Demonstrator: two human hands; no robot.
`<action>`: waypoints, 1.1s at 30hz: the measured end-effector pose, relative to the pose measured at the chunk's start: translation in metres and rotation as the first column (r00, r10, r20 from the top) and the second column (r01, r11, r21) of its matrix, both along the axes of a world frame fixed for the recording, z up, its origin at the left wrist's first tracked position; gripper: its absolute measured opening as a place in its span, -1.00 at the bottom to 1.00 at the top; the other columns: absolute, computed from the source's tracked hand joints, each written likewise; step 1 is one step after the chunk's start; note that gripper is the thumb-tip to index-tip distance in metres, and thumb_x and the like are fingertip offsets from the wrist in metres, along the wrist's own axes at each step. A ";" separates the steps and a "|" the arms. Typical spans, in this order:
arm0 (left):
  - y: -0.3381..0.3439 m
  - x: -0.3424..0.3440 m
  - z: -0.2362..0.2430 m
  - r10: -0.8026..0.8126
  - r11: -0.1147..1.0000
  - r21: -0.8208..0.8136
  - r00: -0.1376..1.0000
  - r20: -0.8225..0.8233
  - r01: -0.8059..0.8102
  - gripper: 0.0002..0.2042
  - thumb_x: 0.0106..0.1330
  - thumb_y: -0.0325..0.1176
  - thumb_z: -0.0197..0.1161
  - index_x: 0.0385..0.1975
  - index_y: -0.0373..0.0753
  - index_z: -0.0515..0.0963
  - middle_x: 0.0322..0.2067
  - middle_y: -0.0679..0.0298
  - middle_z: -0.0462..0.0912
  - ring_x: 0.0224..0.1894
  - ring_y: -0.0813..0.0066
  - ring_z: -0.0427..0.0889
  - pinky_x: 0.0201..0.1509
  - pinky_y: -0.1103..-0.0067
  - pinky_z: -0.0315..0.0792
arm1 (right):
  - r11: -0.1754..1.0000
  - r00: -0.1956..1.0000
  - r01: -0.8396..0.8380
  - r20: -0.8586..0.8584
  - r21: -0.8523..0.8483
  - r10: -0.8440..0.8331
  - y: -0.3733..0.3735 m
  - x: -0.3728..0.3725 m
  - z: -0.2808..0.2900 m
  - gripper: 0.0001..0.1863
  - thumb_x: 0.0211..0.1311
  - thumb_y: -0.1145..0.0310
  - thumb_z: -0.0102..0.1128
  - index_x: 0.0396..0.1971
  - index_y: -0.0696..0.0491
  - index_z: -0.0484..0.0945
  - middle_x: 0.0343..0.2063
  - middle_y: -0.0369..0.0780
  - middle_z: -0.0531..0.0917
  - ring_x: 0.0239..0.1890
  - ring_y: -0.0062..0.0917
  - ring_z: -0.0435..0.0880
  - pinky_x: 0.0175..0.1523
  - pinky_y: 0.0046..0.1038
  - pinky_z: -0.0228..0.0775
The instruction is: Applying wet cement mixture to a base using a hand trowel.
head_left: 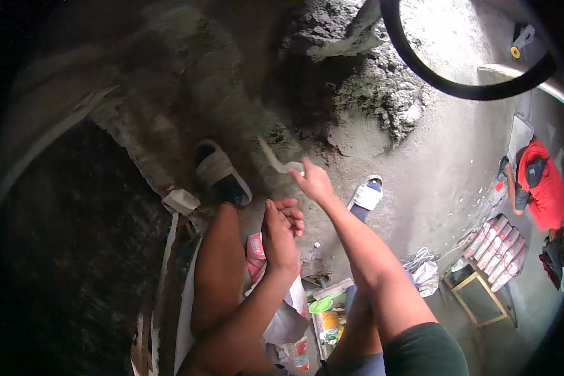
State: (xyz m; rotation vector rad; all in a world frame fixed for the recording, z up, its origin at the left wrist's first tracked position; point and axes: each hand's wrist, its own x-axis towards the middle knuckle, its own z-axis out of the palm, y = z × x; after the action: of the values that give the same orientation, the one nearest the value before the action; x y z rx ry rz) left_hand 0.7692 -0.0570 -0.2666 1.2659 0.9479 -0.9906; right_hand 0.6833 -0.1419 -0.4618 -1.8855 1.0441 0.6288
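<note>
The pale curved strip (273,161) looks smooth and matt, its material hard to tell. The grey mound (388,106) resembles wet mortar, coarse and lumpy with a damp sheen, while the concrete floor (451,169) is flatter and finely gritty. Matt black rubber or plastic forms the hoop (406,47). Soft matt cloth makes the dark green sleeve (423,351) and red shirt (549,200); the green dish (321,306) looks like smooth plastic.

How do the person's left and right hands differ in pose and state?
The left hand looks empty; the right hand grips a pale curved piece. The left hand's fingers are loosely bent, while the right hand's close around the piece. The left hand sits lower in the picture than the right hand. Both are bare.
</note>
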 end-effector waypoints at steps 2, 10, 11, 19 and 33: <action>-0.005 -0.009 -0.001 -0.005 0.999 -0.042 1.000 0.001 0.005 -0.53 0.53 0.06 -0.22 -0.15 -0.26 0.44 -0.46 0.36 0.48 -0.46 0.67 0.39 -0.40 0.69 0.26 | 0.987 0.988 -0.150 0.042 0.049 0.148 0.001 0.006 -0.016 -0.49 0.26 -0.06 0.12 -0.14 0.14 0.46 -0.32 0.14 0.64 -0.19 0.07 0.63 -0.11 0.00 0.44; -0.011 -0.023 0.000 -0.104 0.994 -0.011 0.995 0.004 0.104 -0.52 0.53 0.07 -0.21 -0.16 -0.27 0.46 -0.46 0.35 0.50 -0.46 0.65 0.41 -0.40 0.69 0.27 | 0.975 0.984 0.171 -0.031 -0.143 -0.177 -0.063 0.020 -0.035 -0.50 0.26 -0.06 0.14 -0.22 0.16 0.50 -0.32 0.14 0.65 -0.21 0.10 0.63 -0.13 0.01 0.45; -0.014 -0.033 -0.001 -0.101 0.995 -0.023 0.995 -0.013 0.101 -0.52 0.53 0.07 -0.21 -0.16 -0.27 0.46 -0.46 0.35 0.50 -0.46 0.65 0.41 -0.40 0.69 0.27 | 0.974 0.983 0.165 -0.048 -0.156 -0.175 -0.069 -0.001 -0.027 -0.50 0.26 -0.06 0.14 -0.22 0.16 0.50 -0.32 0.14 0.65 -0.21 0.10 0.63 -0.13 0.01 0.45; -0.019 -0.042 -0.002 -0.175 0.981 -0.097 0.984 -0.040 0.170 -0.51 0.54 0.06 -0.24 -0.16 -0.28 0.47 -0.44 0.34 0.52 -0.45 0.64 0.42 -0.36 0.69 0.28 | 0.965 0.970 -0.238 -0.031 0.109 0.243 -0.007 -0.050 -0.003 -0.43 0.21 -0.19 0.10 -0.13 0.06 0.48 -0.32 0.06 0.68 -0.20 0.01 0.66 -0.13 -0.02 0.49; -0.037 -0.055 0.005 -0.295 0.938 -0.226 0.947 -0.128 0.261 -0.47 0.52 0.11 -0.26 -0.10 -0.29 0.44 -0.35 0.27 0.51 -0.38 0.59 0.43 -0.29 0.66 0.29 | 0.977 0.976 -0.215 0.015 -0.013 0.215 -0.107 -0.158 0.019 -0.47 0.23 -0.12 0.16 -0.22 0.13 0.42 -0.35 0.10 0.65 -0.21 0.01 0.64 -0.13 -0.05 0.44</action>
State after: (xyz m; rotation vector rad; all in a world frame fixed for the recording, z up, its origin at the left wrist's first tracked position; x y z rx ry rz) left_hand 0.7139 -0.0936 -0.2613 1.1772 0.7745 -1.3951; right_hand 0.5250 -0.2493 -0.4426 -2.0274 0.8408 0.7310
